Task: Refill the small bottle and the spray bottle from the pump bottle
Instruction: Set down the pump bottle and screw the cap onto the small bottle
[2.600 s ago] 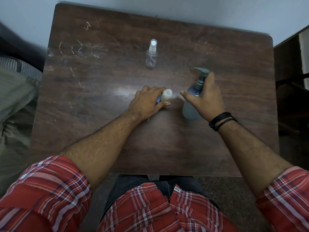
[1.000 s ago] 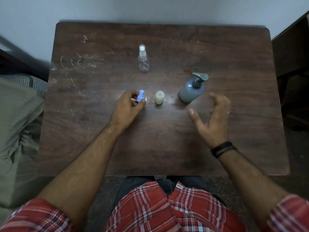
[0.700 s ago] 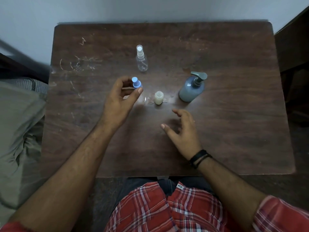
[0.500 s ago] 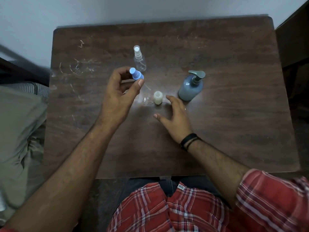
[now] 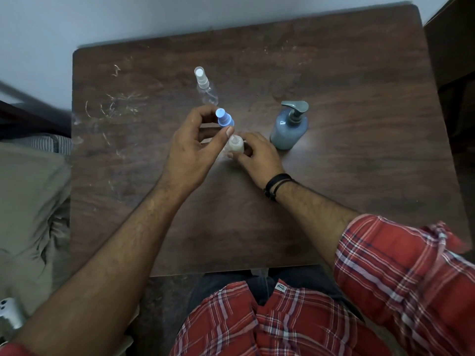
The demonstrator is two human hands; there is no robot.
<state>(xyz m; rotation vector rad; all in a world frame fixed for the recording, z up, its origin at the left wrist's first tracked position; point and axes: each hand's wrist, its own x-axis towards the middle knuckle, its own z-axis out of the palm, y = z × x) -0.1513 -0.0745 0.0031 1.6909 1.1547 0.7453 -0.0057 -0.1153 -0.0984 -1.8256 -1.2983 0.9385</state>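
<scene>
My left hand [image 5: 191,150] pinches a small blue cap [image 5: 224,118] between thumb and fingers, raised above the table. My right hand [image 5: 258,156] grips the small whitish bottle [image 5: 236,145], which stands uncapped at the table's middle, just below the blue cap. The grey-blue pump bottle [image 5: 289,129] stands upright to the right of my right hand, untouched. A clear spray bottle [image 5: 205,87] with a white nozzle stands farther back, beyond my left hand.
The dark wooden table [image 5: 359,176] has scratches at its back left. A pale wall lies behind it, dark furniture [image 5: 452,47] stands at the right, and grey-green fabric [image 5: 28,201] lies at the left.
My right hand has moved left from beside the pump bottle and closed on the small bottle. My left hand has lifted the blue cap off the table and holds it over the bottle.
</scene>
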